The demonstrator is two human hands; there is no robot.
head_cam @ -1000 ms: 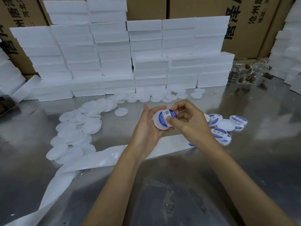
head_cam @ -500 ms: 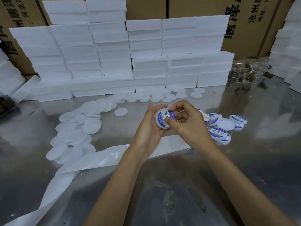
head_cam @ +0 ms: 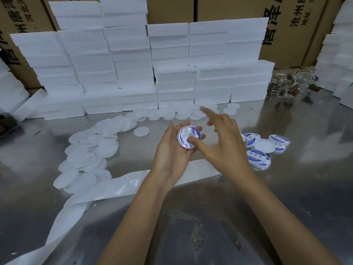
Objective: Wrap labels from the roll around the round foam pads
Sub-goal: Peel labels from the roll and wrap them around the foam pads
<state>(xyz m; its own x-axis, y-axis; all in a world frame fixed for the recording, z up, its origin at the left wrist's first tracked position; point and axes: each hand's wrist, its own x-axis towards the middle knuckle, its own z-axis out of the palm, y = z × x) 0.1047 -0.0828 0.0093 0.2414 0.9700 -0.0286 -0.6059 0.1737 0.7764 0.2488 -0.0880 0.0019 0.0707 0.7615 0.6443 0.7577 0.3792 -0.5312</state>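
My left hand (head_cam: 172,150) cups a round foam pad (head_cam: 188,136) with a blue and white label on its face, fingers curled round its rim. My right hand (head_cam: 225,144) presses its thumb on the label, while its other fingers spread straight and lift away. A white label backing strip (head_cam: 107,188) runs from under my wrists to the lower left. Bare white foam pads (head_cam: 86,155) lie in a curved heap at the left. Several labelled pads (head_cam: 257,155) sit at the right.
Stacks of white foam blocks (head_cam: 152,73) line the back of the steel table (head_cam: 210,226), with cardboard boxes (head_cam: 296,25) behind. More foam stacks (head_cam: 342,54) stand at the right edge. Clear bottles with brown caps (head_cam: 292,85) lie at the back right.
My right hand has let go of its pinch on the pad and spread its fingers, leaving only the thumb on the label. The pad has turned face up in my left hand.
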